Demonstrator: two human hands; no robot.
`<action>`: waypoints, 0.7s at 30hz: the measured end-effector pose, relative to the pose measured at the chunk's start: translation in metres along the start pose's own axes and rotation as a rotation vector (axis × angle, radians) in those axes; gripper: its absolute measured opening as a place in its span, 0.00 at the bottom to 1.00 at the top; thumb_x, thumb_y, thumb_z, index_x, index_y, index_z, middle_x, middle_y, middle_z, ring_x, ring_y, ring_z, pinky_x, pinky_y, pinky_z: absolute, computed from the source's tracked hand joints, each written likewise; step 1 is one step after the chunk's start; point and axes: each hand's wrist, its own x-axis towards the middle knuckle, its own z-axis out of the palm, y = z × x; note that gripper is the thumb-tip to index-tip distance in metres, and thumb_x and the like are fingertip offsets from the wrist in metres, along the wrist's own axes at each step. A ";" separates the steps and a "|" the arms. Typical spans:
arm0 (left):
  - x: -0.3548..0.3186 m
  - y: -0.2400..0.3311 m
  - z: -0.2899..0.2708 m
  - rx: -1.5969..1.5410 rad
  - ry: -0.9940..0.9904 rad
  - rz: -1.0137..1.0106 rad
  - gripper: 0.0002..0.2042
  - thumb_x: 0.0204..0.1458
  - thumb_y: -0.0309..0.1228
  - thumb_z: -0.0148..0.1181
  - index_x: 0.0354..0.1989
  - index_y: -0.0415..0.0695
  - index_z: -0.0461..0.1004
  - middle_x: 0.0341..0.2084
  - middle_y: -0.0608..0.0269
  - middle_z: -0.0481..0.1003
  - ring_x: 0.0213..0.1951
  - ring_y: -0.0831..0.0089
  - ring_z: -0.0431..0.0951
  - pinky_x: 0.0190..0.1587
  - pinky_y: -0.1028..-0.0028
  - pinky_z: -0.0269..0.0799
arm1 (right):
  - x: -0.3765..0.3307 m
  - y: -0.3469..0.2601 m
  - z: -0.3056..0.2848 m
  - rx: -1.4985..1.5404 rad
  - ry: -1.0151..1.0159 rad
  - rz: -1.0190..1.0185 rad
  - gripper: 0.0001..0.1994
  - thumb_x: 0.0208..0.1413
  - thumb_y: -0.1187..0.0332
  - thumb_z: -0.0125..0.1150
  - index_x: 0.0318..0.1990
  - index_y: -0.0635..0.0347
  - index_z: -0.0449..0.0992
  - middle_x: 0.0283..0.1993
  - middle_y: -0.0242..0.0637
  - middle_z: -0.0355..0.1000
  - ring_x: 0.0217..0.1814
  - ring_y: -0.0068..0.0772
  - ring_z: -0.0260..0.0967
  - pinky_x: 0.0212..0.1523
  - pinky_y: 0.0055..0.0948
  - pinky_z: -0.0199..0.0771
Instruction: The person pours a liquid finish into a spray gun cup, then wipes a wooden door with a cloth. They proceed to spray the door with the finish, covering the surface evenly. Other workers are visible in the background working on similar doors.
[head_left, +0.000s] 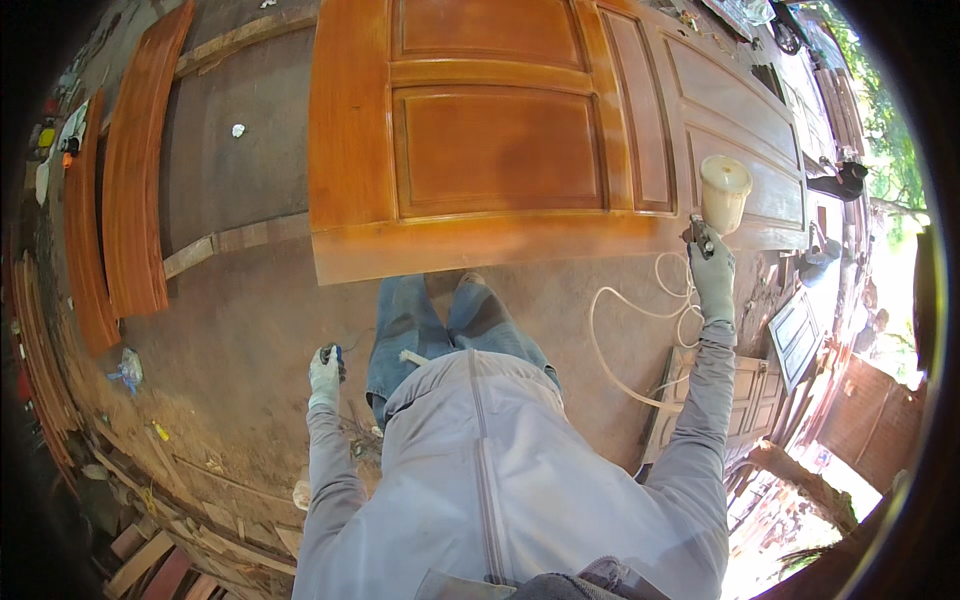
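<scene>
My right hand [713,275], in a pale glove, is wrapped round the grip of a paint spray gun [703,240]. A translucent whitish cup [724,195] sits on top of the gun. It is over the right part of a panelled wooden door [500,150], glossy orange-brown, lying before me. From the gun side a thin pale hose [597,335] loops down. My left hand [325,378], gloved too, hangs low at my left, its fingers curled round something small and dark that I cannot make out. It is apart from the door.
Two reddish-brown boards [135,170] rest on wooden supports at the left. Further right lies a paler panelled door [740,110]. Another small panelled piece [735,395] stands behind the hose. Scrap wood [140,565] is piled at the lower left, and a crumpled plastic bag [130,370] is on the ground.
</scene>
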 end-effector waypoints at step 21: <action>0.035 -0.038 -0.093 0.046 -0.088 0.078 0.07 0.61 0.37 0.62 0.40 0.49 0.77 0.20 0.68 0.74 0.18 0.77 0.73 0.20 0.74 0.69 | -0.159 -0.315 0.128 1.096 -0.678 -0.042 0.18 0.59 0.74 0.65 0.58 0.63 0.78 0.46 0.30 0.80 0.40 0.14 0.71 0.42 0.19 0.73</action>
